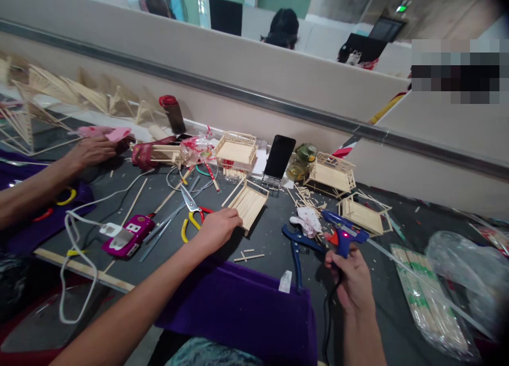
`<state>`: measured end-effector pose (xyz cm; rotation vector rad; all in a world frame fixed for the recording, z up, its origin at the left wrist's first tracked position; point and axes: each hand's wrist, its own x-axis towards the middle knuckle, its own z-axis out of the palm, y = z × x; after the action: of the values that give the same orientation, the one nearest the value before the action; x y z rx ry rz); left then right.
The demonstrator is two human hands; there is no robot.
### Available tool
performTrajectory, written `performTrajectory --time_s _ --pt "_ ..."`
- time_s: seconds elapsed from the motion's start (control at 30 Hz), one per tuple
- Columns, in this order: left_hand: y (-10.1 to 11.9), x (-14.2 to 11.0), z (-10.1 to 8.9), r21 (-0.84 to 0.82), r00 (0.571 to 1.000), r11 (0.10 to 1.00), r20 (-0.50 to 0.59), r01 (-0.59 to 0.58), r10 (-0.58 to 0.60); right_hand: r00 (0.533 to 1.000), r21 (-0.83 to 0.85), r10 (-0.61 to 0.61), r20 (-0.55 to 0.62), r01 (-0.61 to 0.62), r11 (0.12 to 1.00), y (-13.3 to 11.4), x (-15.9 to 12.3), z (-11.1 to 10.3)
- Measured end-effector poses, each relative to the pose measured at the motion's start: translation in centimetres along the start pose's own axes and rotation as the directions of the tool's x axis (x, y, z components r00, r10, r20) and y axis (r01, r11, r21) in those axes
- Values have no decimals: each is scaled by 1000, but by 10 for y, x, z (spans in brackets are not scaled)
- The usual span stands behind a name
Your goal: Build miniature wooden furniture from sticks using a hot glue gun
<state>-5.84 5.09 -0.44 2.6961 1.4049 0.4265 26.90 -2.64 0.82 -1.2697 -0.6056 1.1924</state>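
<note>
One pair of scissors (191,204) lies just left of the left hand (220,229). The left forearm slants in from the lower left, hand knuckles up, its bent fingers clamped on the near-left edge of the frame (251,206). From this grip the frame extends away and to the right, its long axis slanting the same way. Loose sticks (249,258) lie right of the left grip and nearer the body. Farther right, pliers (296,255) rest just left of the right hand (353,275), which is well apart from the frame, to its right and nearer the body. The right forearm rises from below; the fingers are wrapped around the handle of the glue gun (347,230), whose nozzle points left, toward the frame's side. Wrapped sticks (427,297) lie right of this grip.
</note>
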Motion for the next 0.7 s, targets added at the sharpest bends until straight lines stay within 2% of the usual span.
performTrajectory --time_s 0.17,0.3,0.37,0.47,0.57,0.7 --pt "-1 -1 2 -2 1000 1000 9 0 0 988 -217 -63 140 92 972 1 -17 22" --pt "-1 -1 3 -13 1000 1000 18 -6 6 959 -457 -50 277 177 872 15 -28 40" --pt "-1 0 2 -15 999 1000 30 -18 18 945 -575 -44 325 234 784 25 -34 47" --pt "-2 0 0 -9 998 999 47 -33 33 895 -688 -106 433 404 603 39 -41 57" --pt "-3 1 -1 -7 997 999 67 -49 50 825 -714 -130 549 545 439 49 -43 65" --pt "-2 1 -3 6 995 999 88 -53 52 770 -725 -123 626 633 272 56 -42 74"
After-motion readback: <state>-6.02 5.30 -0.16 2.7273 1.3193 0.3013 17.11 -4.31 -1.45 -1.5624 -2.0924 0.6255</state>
